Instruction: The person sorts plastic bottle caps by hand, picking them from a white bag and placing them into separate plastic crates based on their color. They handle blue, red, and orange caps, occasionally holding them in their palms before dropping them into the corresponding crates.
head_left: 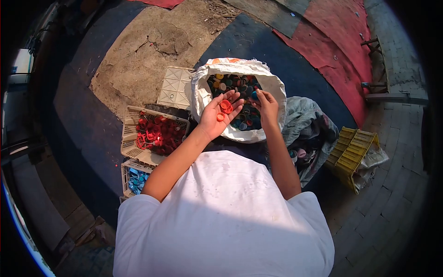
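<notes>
Over the left part of an open white sack (277, 87), my left hand (216, 114) is palm up with several red-orange caps (225, 106) resting on its palm and fingers. My right hand (268, 107) is at the sack's right side, its thumb and forefinger pinched on a blue cap (254, 95). Below both hands the sack holds many mixed bottle caps (235, 83), dark, green, yellow and red. The hands are apart from each other.
A beige crate (130, 147) of red caps stands left, above a smaller crate (125, 180) of blue pieces. A pale crate (174, 87) lies behind. On the right are a grey-green sack (302, 120) and a yellow crate (353, 147).
</notes>
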The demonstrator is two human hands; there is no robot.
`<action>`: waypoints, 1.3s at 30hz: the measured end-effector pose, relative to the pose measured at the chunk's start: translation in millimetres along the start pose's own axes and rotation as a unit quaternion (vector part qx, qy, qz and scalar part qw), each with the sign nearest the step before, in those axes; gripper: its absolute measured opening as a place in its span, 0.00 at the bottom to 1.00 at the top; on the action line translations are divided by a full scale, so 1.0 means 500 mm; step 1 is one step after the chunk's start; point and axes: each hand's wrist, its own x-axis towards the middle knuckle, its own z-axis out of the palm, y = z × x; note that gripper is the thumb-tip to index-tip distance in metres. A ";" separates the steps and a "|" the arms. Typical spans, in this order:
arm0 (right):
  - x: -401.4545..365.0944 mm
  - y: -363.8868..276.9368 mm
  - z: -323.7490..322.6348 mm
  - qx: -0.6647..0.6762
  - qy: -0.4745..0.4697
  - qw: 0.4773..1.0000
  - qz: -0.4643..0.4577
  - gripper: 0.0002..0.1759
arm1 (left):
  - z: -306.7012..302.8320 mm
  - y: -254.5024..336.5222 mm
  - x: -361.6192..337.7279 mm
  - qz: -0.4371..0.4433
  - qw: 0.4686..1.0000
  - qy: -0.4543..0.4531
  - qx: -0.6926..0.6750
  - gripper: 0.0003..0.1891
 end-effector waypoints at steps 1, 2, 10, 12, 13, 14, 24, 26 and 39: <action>0.001 0.022 0.002 -0.021 0.015 1.000 0.006 0.14 | 0.000 0.003 -0.007 0.003 1.000 0.001 0.002 0.19; 0.003 0.046 0.004 -0.016 0.026 0.999 0.018 0.15 | 0.000 0.005 -0.015 0.004 1.000 0.008 -0.005 0.19; -0.006 0.095 0.051 -0.264 -0.073 0.955 0.109 0.24 | -0.028 0.021 -0.049 0.027 0.999 0.029 0.017 0.21; 0.050 0.120 0.010 -0.415 -0.029 0.909 -0.018 0.19 | -0.030 0.024 -0.061 0.025 1.000 0.015 0.011 0.21; 0.050 0.093 0.008 -0.477 0.015 0.873 -0.101 0.16 | -0.029 0.026 -0.067 0.025 0.999 0.022 0.011 0.22; 0.071 0.086 -0.013 -0.488 0.011 0.866 -0.104 0.17 | -0.032 0.027 -0.073 0.025 0.999 0.023 0.006 0.22; 0.178 0.137 -0.070 -0.700 -0.060 0.711 -0.039 0.13 | -0.038 0.033 -0.089 0.023 0.999 0.019 -0.015 0.24; 0.166 0.130 -0.056 -0.701 -0.057 0.710 -0.022 0.12 | -0.032 0.033 -0.090 0.023 0.999 0.023 -0.009 0.24; 0.156 0.147 -0.048 -0.755 -0.050 0.653 -0.024 0.15 | -0.042 0.032 -0.091 0.007 0.999 0.027 -0.016 0.24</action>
